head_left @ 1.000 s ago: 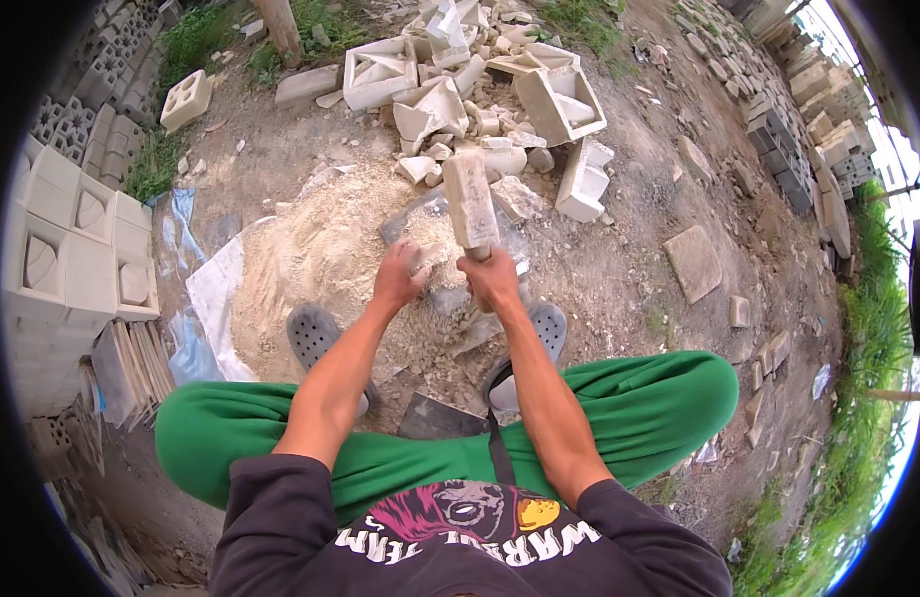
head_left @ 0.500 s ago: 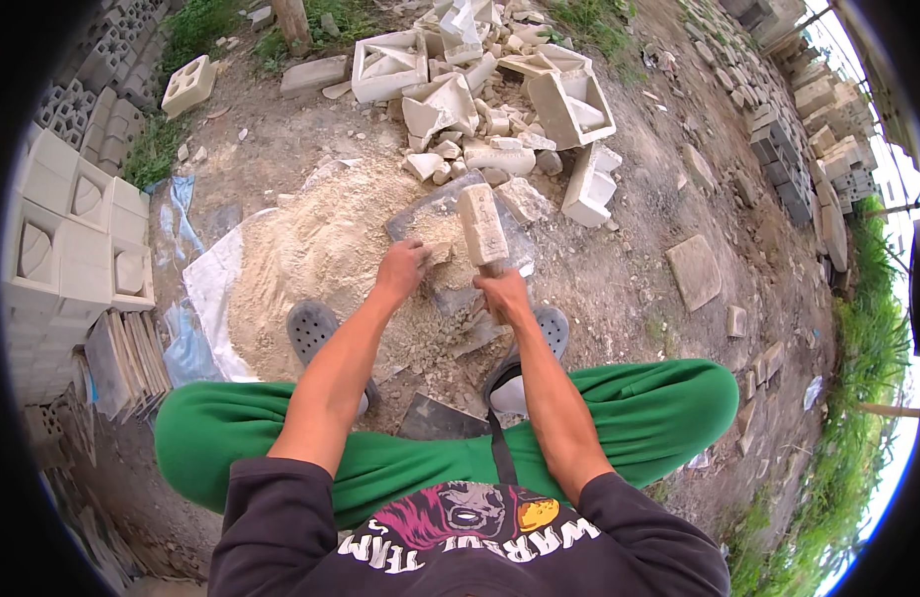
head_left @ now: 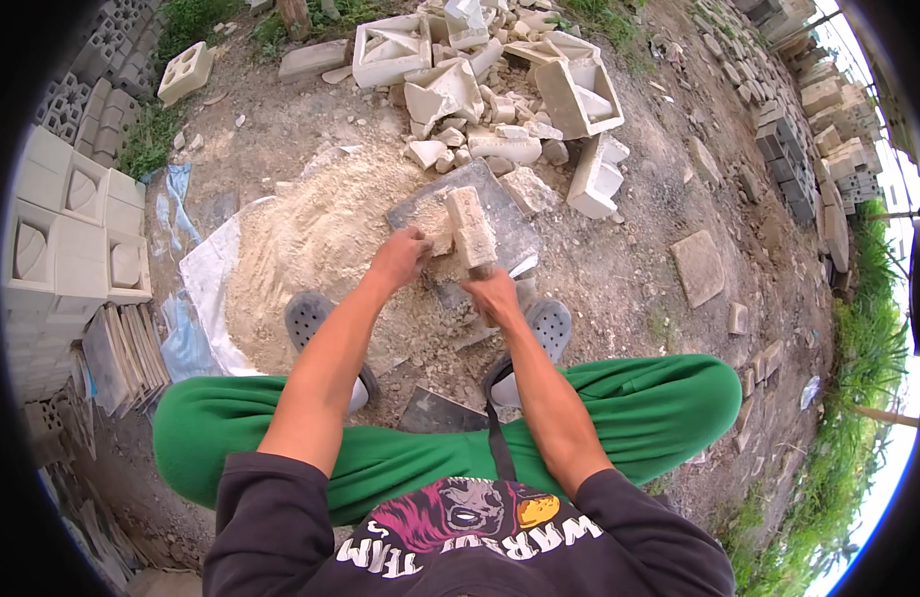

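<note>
My right hand point(head_left: 493, 297) is closed round the short handle of a dusty mallet point(head_left: 471, 227) with a pale, oblong head. The mallet head is low over a dark flat slab point(head_left: 505, 214) on the ground. Just left of it, my left hand point(head_left: 403, 256) is closed, its fingertips at a pale block fragment point(head_left: 439, 240) on the slab's near-left part. The fragment is partly hidden by the fingers and the mallet head. A heap of pale crushed powder point(head_left: 311, 254) lies left of the slab, spread over a white sheet point(head_left: 209, 289).
Broken pale blocks point(head_left: 505, 147) are piled beyond the slab. Stacked decorative blocks point(head_left: 79, 244) and thin boards point(head_left: 127, 353) stand at the left. A flat stone point(head_left: 697, 267) lies to the right, and a dark plate point(head_left: 440, 412) between my feet.
The mallet head has shifted slightly left, closer to my left fingertips. My right hand has moved a little left with it, and my left hand slightly up and left. The view has shifted slightly.
</note>
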### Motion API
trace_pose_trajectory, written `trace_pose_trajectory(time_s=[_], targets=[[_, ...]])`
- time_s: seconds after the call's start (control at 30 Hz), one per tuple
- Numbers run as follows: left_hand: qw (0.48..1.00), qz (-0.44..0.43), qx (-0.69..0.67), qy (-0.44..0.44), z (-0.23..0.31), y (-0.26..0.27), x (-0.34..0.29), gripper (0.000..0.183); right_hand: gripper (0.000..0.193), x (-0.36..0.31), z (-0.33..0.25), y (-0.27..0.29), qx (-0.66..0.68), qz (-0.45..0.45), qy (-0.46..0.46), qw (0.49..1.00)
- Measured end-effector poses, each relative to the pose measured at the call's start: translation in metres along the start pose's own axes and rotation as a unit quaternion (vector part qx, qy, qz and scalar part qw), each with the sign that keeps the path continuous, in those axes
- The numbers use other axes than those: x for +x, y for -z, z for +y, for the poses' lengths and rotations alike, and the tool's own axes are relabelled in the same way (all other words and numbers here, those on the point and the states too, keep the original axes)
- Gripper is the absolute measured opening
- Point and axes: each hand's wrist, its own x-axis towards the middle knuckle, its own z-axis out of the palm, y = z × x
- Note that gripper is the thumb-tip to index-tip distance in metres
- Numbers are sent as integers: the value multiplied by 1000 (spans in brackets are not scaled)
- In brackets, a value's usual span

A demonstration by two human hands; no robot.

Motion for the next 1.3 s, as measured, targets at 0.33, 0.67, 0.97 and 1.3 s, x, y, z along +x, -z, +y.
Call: trace_pose_trajectory(time_s=[0.33,0.67,0.97,1.3], targets=[[1000,-3,17,14,-2,-2,-6,24,26,-7,-79,35,120,98,156,976],[1000,19,15,-1,-6,-4,0,26,24,0,-23,13,118,-1,-17,993],[999,12,36,21,1,-6,-6,18,30,-9,-74,22,122,122,196,965],[999,39,22,27,0,-9,-12,21,27,-14,-78,34,108,10,48,993]])
